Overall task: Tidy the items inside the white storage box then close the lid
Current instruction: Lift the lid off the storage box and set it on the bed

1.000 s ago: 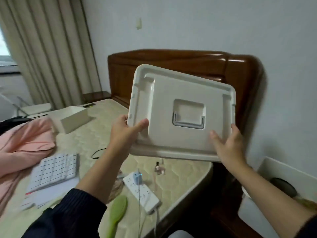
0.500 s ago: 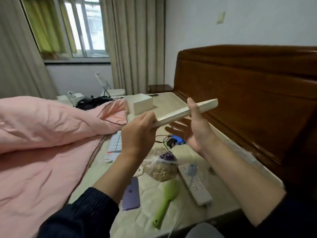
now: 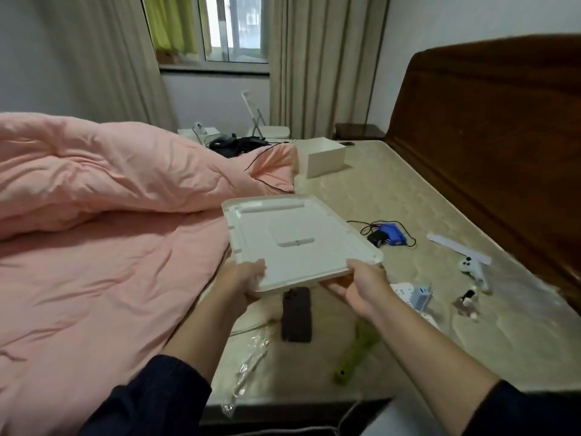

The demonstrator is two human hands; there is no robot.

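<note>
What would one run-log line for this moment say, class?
actor: person | left hand: gripping lid near edge | right hand: gripping lid near edge | lid: held flat above mattress | storage box: not in view

A bedroom is seen. A window is set in the far wall, and daylight is let in through it. Long beige curtains are hung on both sides. A dark wooden headboard is placed along the right. The bare mattress is partly covered by a pink quilt. A white folding chair is stood under the window.
</note>
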